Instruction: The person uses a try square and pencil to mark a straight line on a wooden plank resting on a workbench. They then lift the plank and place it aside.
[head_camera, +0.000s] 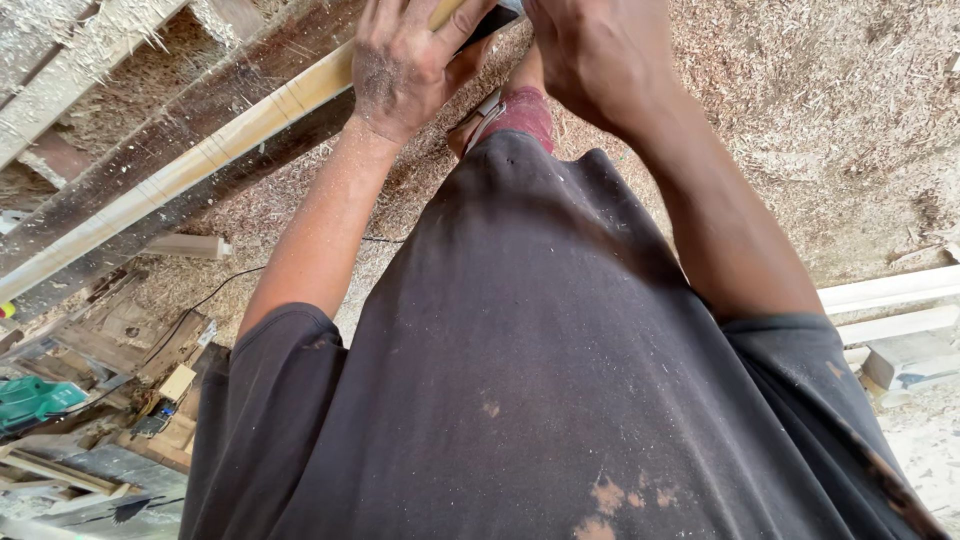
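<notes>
our left hand (405, 65) lies spread, fingers flat and dusted with sawdust, pressing down on a long pale wooden strip (200, 160); it grips nothing, only pins the wood. our right hand (595, 55) is curled beside it at the top edge of view. whether its fingers close on anything we cannot tell, since the fingertips run out of frame. a dark object (490, 22) shows between the two hands, partly hidden; its kind is unclear.

the strip runs slantwise from the hands down to the left edge, resting along a darker weathered plank (150, 130). below the hands a foot in a sandal (485, 115) and a red trouser leg (520, 112) stand on the ground. sawdust (800, 110) covers the ground all round. more pale boards (890, 290) lie at the right, a green power tool (35, 400) at lower left among offcuts, with a thin black cable (215, 290) trailing near it.

we judge the step in hand to be steadying the strip near its end while the right hand works at it. the next move calls for firm downward pressure from the left palm and fingers kept well apart from whatever the right hand applies.
</notes>
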